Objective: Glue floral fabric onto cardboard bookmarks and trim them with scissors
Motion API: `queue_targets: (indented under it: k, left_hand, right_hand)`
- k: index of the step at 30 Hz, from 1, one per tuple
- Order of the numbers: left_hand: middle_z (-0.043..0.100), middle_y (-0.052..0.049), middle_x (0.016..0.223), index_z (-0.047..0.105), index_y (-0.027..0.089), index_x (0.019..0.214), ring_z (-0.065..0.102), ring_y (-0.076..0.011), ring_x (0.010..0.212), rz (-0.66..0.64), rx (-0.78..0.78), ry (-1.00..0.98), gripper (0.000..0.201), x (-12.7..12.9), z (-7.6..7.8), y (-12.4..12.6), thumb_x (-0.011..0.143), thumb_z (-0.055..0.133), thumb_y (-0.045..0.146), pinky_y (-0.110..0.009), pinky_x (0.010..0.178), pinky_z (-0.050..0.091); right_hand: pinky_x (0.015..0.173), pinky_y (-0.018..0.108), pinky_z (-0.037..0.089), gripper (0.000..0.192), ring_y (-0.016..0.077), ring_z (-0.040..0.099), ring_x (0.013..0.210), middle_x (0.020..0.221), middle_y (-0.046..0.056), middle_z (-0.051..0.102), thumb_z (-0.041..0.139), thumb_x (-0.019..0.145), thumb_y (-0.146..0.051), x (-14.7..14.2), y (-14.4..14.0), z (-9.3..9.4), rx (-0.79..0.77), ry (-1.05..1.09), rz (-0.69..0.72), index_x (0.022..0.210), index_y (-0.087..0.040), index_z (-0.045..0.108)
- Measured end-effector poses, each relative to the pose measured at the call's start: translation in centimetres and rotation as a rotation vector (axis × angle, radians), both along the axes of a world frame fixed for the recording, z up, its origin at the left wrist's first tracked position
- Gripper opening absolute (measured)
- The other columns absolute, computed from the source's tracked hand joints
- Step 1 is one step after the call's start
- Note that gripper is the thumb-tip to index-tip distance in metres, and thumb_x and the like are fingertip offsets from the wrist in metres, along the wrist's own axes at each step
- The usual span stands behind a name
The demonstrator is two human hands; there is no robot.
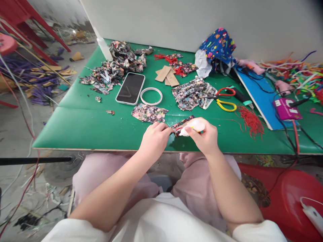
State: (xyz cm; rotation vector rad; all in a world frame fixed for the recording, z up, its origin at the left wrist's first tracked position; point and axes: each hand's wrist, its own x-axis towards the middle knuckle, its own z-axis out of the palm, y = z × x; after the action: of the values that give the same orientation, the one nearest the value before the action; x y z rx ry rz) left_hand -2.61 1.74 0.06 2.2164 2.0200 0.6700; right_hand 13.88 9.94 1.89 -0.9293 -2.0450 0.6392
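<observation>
on the green table (83, 127), near its front edge, i see my left hand (153, 141) pinching one end of a floral strip (182, 125). the strip's long axis runs up-right. my right hand (204, 134), just beside it, grips a small white bottle (193, 127), tip against the strip.

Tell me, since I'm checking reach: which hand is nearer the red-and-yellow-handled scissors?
Right. The right hand is just below-left of the red-and-yellow-handled scissors; the left hand sits farther left, holding the floral fabric strip.
</observation>
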Motion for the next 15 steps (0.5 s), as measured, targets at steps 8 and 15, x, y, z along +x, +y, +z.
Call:
queue_targets:
  k: [8,15]
  left_hand:
    - [0.064,-0.005,0.088,0.066,0.02,0.094,0.051,-0.0182,0.08,-0.002,0.004,0.006,0.022,-0.02,0.05,-0.02,0.09,0.044,0.018,-0.031,0.075,0.042]
    - [0.064,-0.005,0.087,0.066,0.02,0.094,0.052,-0.0177,0.079,-0.006,0.017,0.005,0.022,0.0,-0.05,-0.01,0.089,0.045,0.017,-0.03,0.075,0.043]
  right_hand:
    - [0.062,0.026,0.05,0.024,0.0162,0.065,0.067,0.073,0.002,0.07,0.066,0.074,-0.044,-0.26,-0.34,-0.1,0.0,0.024,0.058,0.077,-0.021,0.061]
    - [0.059,0.025,0.048,0.027,0.0156,0.063,0.063,0.069,0.001,0.068,0.065,0.074,-0.048,-0.06,-0.18,-0.05,0.017,-0.007,0.01,0.075,-0.021,0.061]
